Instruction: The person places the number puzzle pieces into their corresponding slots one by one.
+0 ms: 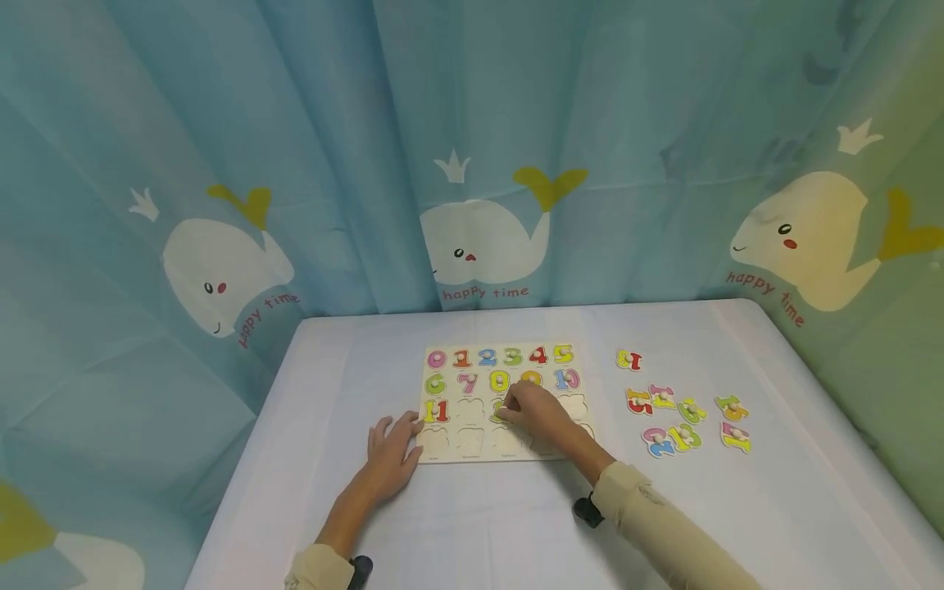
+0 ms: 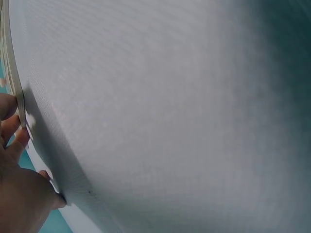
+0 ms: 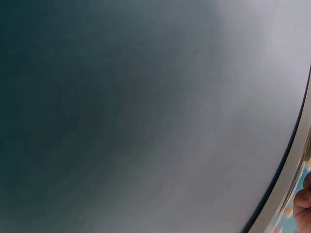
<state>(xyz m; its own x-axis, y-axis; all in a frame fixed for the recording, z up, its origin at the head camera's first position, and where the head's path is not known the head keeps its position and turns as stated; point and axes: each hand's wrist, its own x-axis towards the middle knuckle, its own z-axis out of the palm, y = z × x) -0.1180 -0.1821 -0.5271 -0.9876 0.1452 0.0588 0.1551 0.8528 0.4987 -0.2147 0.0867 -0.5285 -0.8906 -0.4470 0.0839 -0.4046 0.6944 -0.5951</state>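
A wooden number puzzle board [image 1: 483, 459] lies on the table, with knobbed number pieces in its top two rows and a red-and-yellow 11 [image 1: 436, 411] in the third. My right hand [image 1: 542, 414] is over the third row, fingertips pinching a yellow-green number piece [image 1: 498, 415] at a recess; the fingers partly cover it. My left hand [image 1: 391, 455] rests at the board's left edge with fingers extended. The left wrist view shows that hand [image 2: 22, 194] with fingertips at the board's edge [image 2: 13, 73]. Only curled fingers of the right hand [image 3: 303, 206] appear in the right wrist view.
Several loose number pieces lie right of the board, among them a red-and-yellow 15 [image 1: 638, 401], a pink-and-blue piece [image 1: 658, 442] and a pink-and-yellow piece [image 1: 735, 437]. A white cloth covers the table [image 1: 442, 524]. Behind it hangs a blue whale-print curtain [image 1: 332, 164].
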